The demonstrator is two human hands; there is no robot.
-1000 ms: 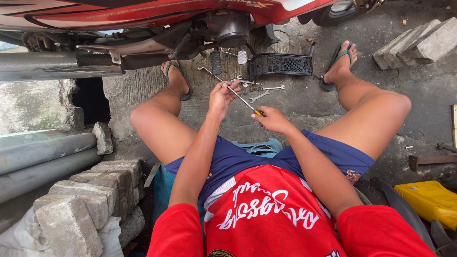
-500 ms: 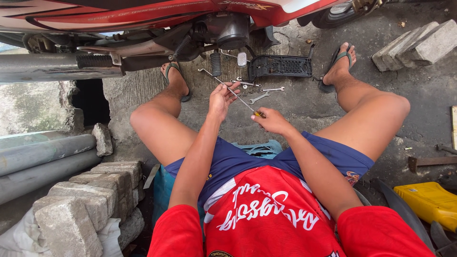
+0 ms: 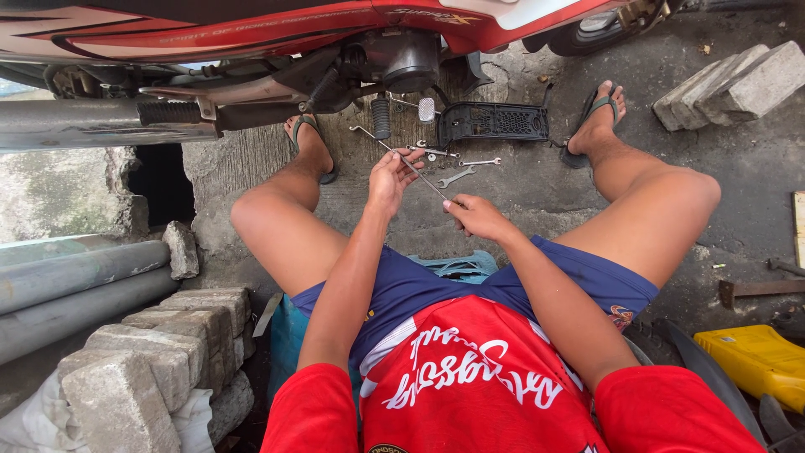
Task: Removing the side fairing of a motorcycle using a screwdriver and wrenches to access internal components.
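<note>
Thing in hand: a long thin metal rod tool point(image 3: 412, 166) with a bent far end, held slantwise above the concrete floor point(image 3: 520, 201) between the person's knees, just in front of the red motorcycle point(image 3: 277, 29).
Left hand point(image 3: 392, 178): its grip is closed lightly on the middle of the rod, fingertips pinching the shaft.
Right hand point(image 3: 476, 216): its grip is clamped on the near end, where a small yellowish piece shows at the fingers.
Handling: judged stiff, light and hard; bare steel is probably smooth and may be oily, so it could twist or slip in a loose pinch.
Where to hold: the near end for turning force, the mid-shaft for steadying; the bent tip is best left free.
Nearby: small spanners point(image 3: 457, 174) lie on the floor just beyond the hands, beside a black footrest plate point(image 3: 495, 123).
Seat: the person sits low, a sandalled foot on either side.
</note>
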